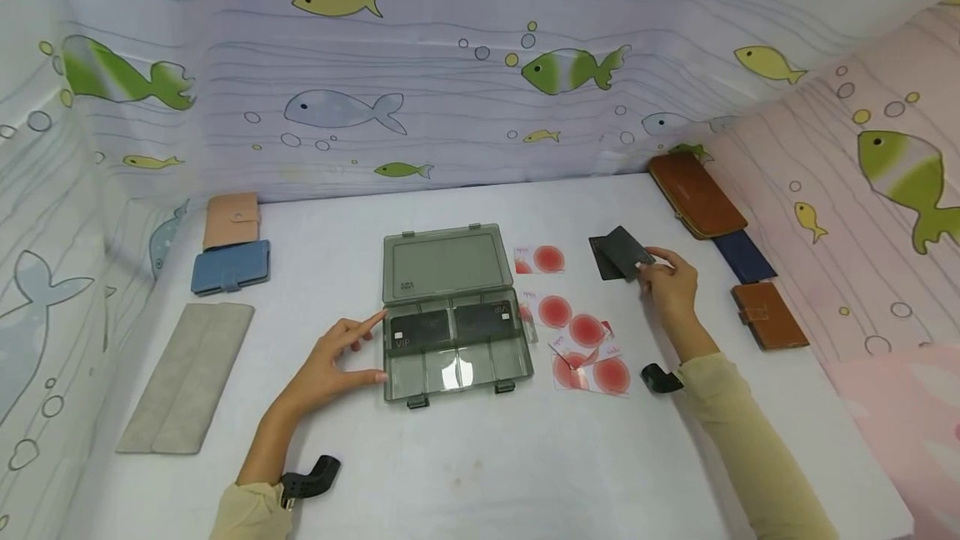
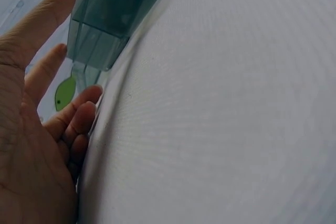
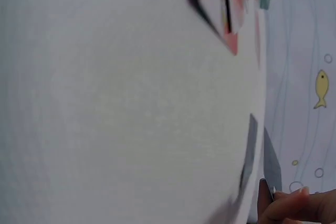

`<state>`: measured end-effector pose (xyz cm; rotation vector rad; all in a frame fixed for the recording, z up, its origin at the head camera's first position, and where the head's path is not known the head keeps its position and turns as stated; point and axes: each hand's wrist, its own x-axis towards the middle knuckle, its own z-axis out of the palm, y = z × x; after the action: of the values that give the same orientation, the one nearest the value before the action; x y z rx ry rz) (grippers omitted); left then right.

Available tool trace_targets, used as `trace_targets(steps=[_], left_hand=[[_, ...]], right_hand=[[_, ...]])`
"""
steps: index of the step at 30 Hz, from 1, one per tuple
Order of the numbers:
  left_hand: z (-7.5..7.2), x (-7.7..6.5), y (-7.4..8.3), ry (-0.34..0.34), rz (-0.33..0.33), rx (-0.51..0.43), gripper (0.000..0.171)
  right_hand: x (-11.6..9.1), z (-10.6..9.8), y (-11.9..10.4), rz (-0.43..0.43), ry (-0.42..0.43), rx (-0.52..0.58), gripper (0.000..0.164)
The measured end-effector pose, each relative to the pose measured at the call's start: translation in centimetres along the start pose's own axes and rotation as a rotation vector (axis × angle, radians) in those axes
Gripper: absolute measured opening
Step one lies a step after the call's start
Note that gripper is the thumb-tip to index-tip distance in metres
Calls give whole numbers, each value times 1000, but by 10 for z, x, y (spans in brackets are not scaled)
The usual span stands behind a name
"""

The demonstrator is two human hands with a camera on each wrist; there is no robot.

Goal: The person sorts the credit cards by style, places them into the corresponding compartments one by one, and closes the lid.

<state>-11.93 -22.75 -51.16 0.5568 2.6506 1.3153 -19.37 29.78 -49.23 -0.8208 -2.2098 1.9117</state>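
A see-through grey plastic compartment box (image 1: pixel 450 361) lies on the white table with its lid (image 1: pixel 447 263) folded back. Two black VIP cards (image 1: pixel 420 330) lie side by side across its compartments. The thumb and index finger of my left hand (image 1: pixel 330 361) reach fairly straight to the box's left wall; the left wrist view has fingertips beside the box (image 2: pixel 105 14). My right hand (image 1: pixel 672 283) pinches a black card (image 1: pixel 626 250) at its lower right corner. This card is raised at an angle, overlapping another dark card (image 1: pixel 604 259) on the table.
Right of the box lie several white cards with red circles (image 1: pixel 587 329), some overlapping. At the left are a pink wallet (image 1: pixel 231 219), a blue wallet (image 1: pixel 231 266) and a grey sleeve (image 1: pixel 187 377). Brown wallets (image 1: pixel 696 192) and a navy one (image 1: pixel 744 256) lie at the right.
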Motion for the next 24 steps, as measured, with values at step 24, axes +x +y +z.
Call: trace_targets(steps=[24], left_hand=[[-2, 0, 5, -16, -32, -12, 90]], right_hand=[[-84, 66, -34, -183, -476, -156, 36]])
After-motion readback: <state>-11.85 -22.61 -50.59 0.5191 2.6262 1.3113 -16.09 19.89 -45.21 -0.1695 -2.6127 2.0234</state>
